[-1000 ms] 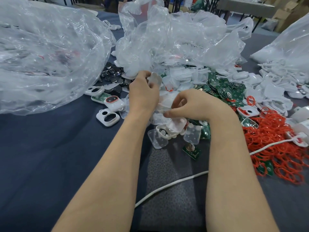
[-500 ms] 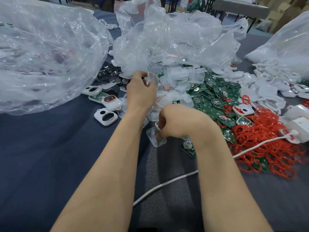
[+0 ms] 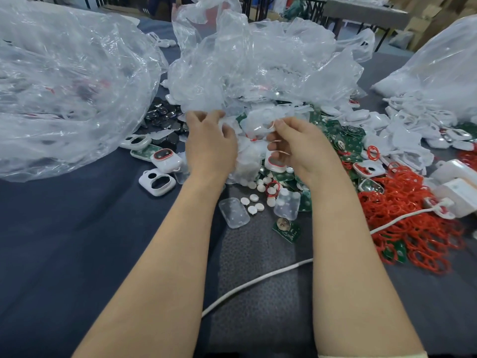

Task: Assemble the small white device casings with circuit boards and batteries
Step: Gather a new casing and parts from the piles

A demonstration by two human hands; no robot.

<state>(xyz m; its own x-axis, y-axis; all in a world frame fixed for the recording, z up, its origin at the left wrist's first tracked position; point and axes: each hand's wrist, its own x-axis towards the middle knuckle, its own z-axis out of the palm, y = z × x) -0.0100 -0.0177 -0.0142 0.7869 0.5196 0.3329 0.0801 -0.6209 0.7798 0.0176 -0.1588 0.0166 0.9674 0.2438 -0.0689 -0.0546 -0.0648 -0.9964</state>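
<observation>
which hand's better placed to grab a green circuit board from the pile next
Right, probably. The right hand sits beside the green circuit boards, which spread on its side. The left hand is farther off, near the black parts. The right seems to hold a white casing, though.

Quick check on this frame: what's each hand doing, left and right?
Left hand: fingers curled into the clear plastic pieces; grip cannot be told.
Right hand: pinches a small white part.
</observation>
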